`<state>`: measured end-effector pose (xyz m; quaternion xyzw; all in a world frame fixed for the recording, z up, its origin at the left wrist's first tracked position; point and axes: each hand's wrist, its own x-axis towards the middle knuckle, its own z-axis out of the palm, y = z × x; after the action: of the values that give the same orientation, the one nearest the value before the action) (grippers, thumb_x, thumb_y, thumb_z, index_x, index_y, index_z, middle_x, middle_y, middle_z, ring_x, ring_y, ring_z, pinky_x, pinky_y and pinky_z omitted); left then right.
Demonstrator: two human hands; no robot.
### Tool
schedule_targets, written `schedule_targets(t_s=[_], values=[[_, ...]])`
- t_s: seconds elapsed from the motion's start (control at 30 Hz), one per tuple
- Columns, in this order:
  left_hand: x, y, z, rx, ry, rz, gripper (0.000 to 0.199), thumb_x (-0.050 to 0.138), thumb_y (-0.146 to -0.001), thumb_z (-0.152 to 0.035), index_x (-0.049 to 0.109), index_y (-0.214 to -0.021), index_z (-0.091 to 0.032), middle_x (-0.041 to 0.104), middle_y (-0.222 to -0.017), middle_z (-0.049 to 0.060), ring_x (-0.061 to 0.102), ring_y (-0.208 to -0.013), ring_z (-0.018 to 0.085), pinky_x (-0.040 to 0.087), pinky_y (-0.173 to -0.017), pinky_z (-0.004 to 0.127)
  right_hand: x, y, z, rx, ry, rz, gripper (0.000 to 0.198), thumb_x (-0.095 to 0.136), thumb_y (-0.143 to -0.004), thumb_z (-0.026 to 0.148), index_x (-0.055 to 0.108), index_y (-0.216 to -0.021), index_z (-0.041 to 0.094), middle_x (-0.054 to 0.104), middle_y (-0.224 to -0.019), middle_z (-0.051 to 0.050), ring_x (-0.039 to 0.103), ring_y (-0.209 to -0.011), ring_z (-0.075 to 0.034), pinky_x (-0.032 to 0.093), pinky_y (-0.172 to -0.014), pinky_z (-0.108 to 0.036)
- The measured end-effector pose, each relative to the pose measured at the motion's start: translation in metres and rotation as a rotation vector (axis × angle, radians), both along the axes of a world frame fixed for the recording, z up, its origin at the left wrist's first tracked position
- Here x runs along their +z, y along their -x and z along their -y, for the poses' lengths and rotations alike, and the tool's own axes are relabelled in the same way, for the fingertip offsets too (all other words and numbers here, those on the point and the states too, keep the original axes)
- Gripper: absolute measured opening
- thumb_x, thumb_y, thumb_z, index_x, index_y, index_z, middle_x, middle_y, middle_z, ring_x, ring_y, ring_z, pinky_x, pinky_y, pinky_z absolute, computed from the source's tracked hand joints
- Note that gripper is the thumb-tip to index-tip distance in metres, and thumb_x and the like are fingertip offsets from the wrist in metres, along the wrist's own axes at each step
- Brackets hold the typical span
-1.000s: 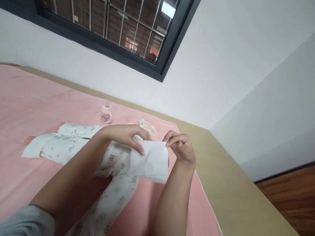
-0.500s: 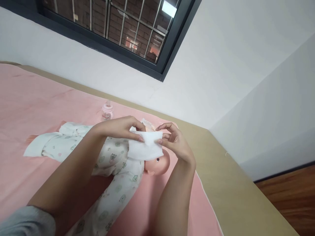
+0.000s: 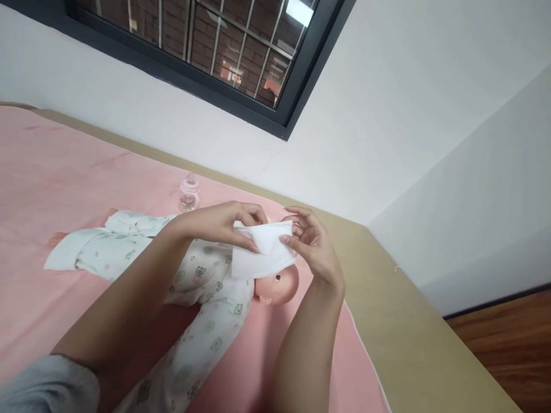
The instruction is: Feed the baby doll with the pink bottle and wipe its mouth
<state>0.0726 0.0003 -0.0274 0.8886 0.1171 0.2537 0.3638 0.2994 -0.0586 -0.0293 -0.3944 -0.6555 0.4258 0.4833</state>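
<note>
A folded white wipe or cloth is held up by its top edge above a baby doll. My left hand pinches it from the left, thumb in front and fingers behind. At its upper right corner, my right hand grips it between thumb and fingers, with the index finger raised. The doll lies on its back in white printed pajamas, head toward the right. The cloth hides part of its face and neck; one eye and an ear show below it.
A pink-topped baby bottle stands behind the doll. Pink sheeting covers most of the tan surface, which borders a white wall. Above is a dark-framed barred window. Brown wood shows at the right.
Both hands have shifted slightly right with the white cloth. Its right corner has risen a little, and the small printed white item behind it is now hidden.
</note>
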Motion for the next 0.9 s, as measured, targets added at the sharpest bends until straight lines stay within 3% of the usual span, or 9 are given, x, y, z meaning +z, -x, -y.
schedule_targets(t_s=[0.2, 0.3, 0.4, 0.5, 0.6, 0.73, 0.9], values=[[0.002, -0.001, 0.004, 0.025, -0.077, 0.174, 0.016, 0.071, -0.081, -0.031, 0.076, -0.094, -0.024, 0.049, -0.140, 0.007, 0.041, -0.131, 0.028, 0.036, -0.107, 0.039, -0.001, 0.007, -0.003, -0.008, 0.020, 0.050, 0.051, 0.078, -0.069, 0.033, 0.055, -0.115, 0.030, 0.056, -0.112, -0.002, 0.056, -0.068, -0.007, 0.050, -0.059, -0.023], [0.002, -0.004, 0.006, -0.014, -0.092, 0.208, 0.013, 0.069, -0.083, -0.029, 0.076, -0.092, -0.023, 0.063, -0.124, 0.006, 0.049, -0.124, 0.026, 0.036, -0.106, 0.040, -0.001, 0.012, -0.003, 0.001, 0.028, 0.081, 0.054, 0.078, -0.068, 0.033, 0.054, -0.117, 0.031, 0.056, -0.116, -0.002, 0.057, -0.066, -0.006, 0.051, -0.061, -0.023], [0.003, -0.005, 0.008, -0.054, -0.011, 0.167, 0.013, 0.066, -0.085, -0.030, 0.074, -0.088, -0.020, 0.070, -0.097, 0.005, 0.061, -0.100, 0.021, 0.045, -0.092, 0.033, -0.003, 0.011, -0.005, -0.027, 0.032, 0.083, 0.056, 0.078, -0.068, 0.032, 0.054, -0.119, 0.031, 0.056, -0.119, -0.003, 0.060, -0.072, -0.008, 0.053, -0.067, -0.024], [0.003, -0.004, 0.008, 0.000, 0.021, 0.067, 0.018, 0.063, -0.085, -0.033, 0.070, -0.083, -0.016, 0.066, -0.083, 0.003, 0.060, -0.079, 0.016, 0.045, -0.072, 0.026, -0.008, 0.000, -0.010, -0.137, 0.007, 0.087, 0.051, 0.077, -0.069, 0.034, 0.057, -0.116, 0.029, 0.056, -0.124, -0.004, 0.061, -0.079, -0.010, 0.053, -0.077, -0.027], [0.001, -0.006, 0.004, -0.022, -0.041, -0.036, 0.020, 0.060, -0.085, -0.030, 0.062, -0.071, -0.015, 0.055, -0.069, -0.001, 0.052, -0.066, 0.012, 0.039, -0.061, 0.023, -0.020, -0.016, -0.021, -0.288, -0.011, 0.098, 0.045, 0.074, -0.071, 0.038, 0.060, -0.113, 0.027, 0.058, -0.122, -0.004, 0.060, -0.080, -0.010, 0.051, -0.084, -0.031], [-0.009, -0.015, -0.003, -0.041, -0.094, -0.180, 0.017, 0.055, -0.085, -0.021, 0.055, -0.068, -0.017, 0.054, -0.070, -0.001, 0.050, -0.067, 0.013, 0.036, -0.061, 0.023, -0.047, -0.036, -0.042, -0.393, 0.035, -0.014, 0.041, 0.072, -0.070, 0.044, 0.064, -0.105, 0.024, 0.060, -0.114, -0.005, 0.060, -0.087, -0.014, 0.050, -0.090, -0.035], [-0.027, -0.032, -0.012, 0.077, -0.244, -0.286, 0.022, 0.041, -0.074, -0.001, 0.054, -0.067, -0.017, 0.057, -0.076, 0.002, 0.052, -0.069, 0.017, 0.033, -0.061, 0.026, -0.086, -0.045, -0.056, -0.457, 0.176, -0.134, 0.039, 0.073, -0.067, 0.042, 0.065, -0.100, 0.022, 0.063, -0.110, -0.004, 0.061, -0.090, -0.014, 0.050, -0.090, -0.033]])
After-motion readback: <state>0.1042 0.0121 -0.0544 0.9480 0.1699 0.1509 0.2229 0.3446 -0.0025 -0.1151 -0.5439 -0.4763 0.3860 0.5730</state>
